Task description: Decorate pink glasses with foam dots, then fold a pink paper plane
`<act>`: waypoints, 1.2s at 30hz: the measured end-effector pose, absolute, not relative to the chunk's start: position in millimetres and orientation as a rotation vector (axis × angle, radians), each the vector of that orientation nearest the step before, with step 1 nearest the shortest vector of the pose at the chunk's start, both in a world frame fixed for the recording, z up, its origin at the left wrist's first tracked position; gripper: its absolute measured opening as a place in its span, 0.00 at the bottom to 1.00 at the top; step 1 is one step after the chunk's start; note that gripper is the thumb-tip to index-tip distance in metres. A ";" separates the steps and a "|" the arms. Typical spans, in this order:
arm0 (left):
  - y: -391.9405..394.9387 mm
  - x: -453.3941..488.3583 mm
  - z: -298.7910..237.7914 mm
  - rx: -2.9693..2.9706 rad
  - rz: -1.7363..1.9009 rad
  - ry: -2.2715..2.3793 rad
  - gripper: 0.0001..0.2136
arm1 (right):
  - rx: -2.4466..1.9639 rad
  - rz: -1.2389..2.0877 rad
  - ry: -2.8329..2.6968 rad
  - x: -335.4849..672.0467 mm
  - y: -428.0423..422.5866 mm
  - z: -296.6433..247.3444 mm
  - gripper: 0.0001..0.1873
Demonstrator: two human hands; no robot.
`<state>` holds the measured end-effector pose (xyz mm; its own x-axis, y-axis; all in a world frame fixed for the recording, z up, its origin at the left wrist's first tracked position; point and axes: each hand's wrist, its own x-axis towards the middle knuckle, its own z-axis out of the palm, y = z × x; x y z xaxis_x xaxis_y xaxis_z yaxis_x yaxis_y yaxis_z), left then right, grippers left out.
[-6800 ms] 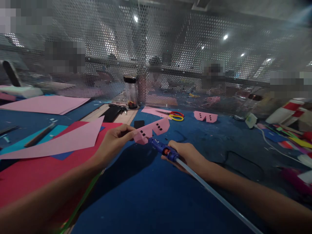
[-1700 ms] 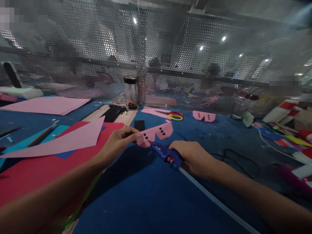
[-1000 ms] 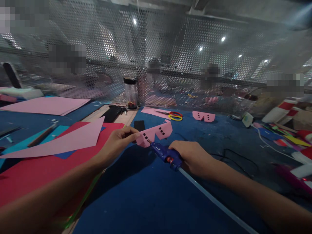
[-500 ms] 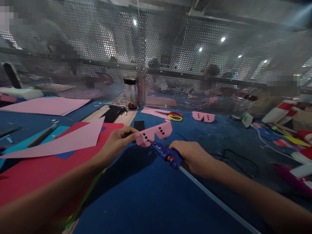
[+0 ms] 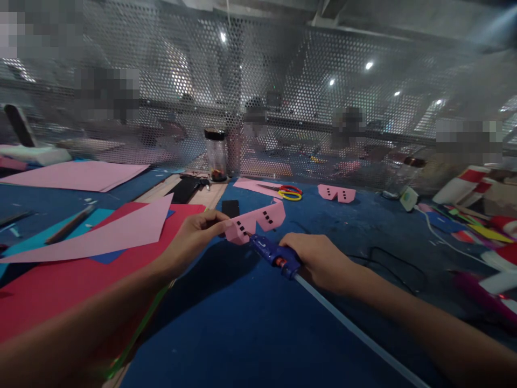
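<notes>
Pinched between the thumb and fingers of my left hand (image 5: 204,229) is the left end of a pink paper glasses cutout (image 5: 254,220), held tilted above the blue table. Small black squares run in slanted rows on both of its lens shapes. My right hand (image 5: 319,258) is wrapped round a dark blue glue gun (image 5: 274,253), whose nozzle tip meets or nearly meets the left lens by its squares. A long whitish glue stick (image 5: 351,323) sticks out of the gun's back. Just behind my left fingertips lies a small black piece (image 5: 230,208).
Red-and-yellow scissors (image 5: 290,192) and a second pink glasses cutout (image 5: 336,193) lie farther back. A lidded jar (image 5: 216,155) stands before the perforated metal screen (image 5: 291,97). Red sheets (image 5: 133,275) and pink paper (image 5: 109,231) cover the left; a magenta glue gun (image 5: 484,293) lies right.
Almost nothing differs. Both hands, the pink cutout and the glue gun keep nearly the same positions, the nozzle staying at the left lens.
</notes>
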<state>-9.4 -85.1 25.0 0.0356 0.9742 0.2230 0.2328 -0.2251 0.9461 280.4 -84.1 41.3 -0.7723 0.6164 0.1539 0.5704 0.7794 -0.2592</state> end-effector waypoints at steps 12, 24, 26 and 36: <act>-83.6 -11.5 22.5 1.590 1.247 1.248 0.08 | -0.937 0.288 -2.724 280.8 -83.4 40.2 0.11; -83.7 -10.5 23.5 1.594 1.237 1.260 0.08 | -0.942 0.297 -2.731 280.4 -84.0 40.5 0.11; -82.7 -11.1 22.2 1.594 1.251 1.268 0.08 | -0.942 0.297 -2.732 280.5 -83.9 40.5 0.10; -83.7 -11.1 24.1 1.597 1.225 1.248 0.09 | -0.870 0.246 -2.743 278.4 -84.6 33.8 0.07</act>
<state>-11.1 -83.7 24.1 0.0648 0.9710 0.2302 0.2483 -0.2391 0.9387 278.4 -84.6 33.8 -0.7896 0.5842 0.1877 0.5414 0.8072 -0.2350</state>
